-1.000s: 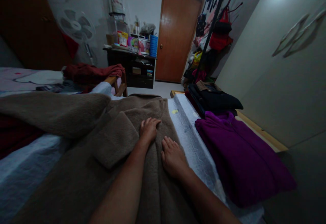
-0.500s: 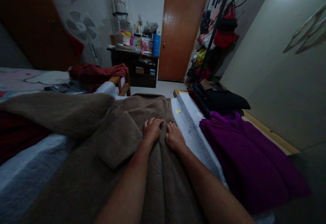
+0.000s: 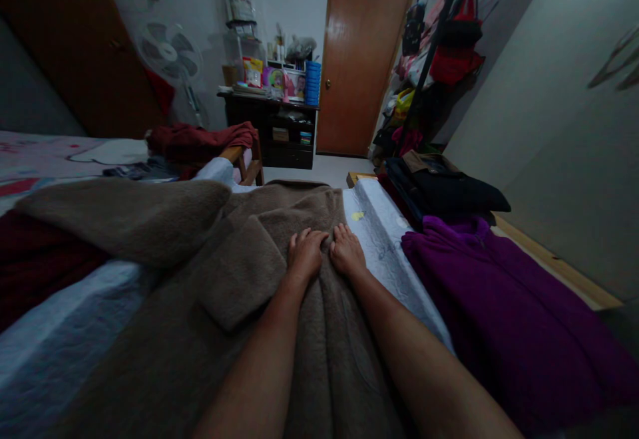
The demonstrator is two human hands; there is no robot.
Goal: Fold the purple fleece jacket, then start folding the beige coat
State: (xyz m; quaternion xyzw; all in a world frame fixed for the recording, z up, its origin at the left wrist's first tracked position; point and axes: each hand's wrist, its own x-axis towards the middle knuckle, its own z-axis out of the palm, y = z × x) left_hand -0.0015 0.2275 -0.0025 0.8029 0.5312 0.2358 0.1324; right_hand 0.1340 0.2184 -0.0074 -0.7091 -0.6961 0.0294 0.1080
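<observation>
A brown fleecy coat (image 3: 239,273) lies spread over the bed, one sleeve (image 3: 249,266) folded across its front and the other reaching out to the left. My left hand (image 3: 306,253) rests palm down on the coat's upper part, fingers apart and thumb pointing right. Close beside it, my right hand (image 3: 347,250) lies on the coat near its right edge, fingers stretched forward over the fabric. The palms and undersides of both hands are hidden.
To the right, a folded purple jacket (image 3: 499,312) lies near a stack of dark folded clothes (image 3: 444,183). Dark red cloth (image 3: 44,259) is under the left sleeve. Beyond the pale bed sheet (image 3: 384,259) stand a wooden bed frame (image 3: 254,159), a fan (image 3: 172,53) and a dark cabinet (image 3: 269,149).
The view has shifted slightly, so most things appear farther right. My right hand has moved a little forward on the coat, nearer my left hand. The coat lies much as before.
</observation>
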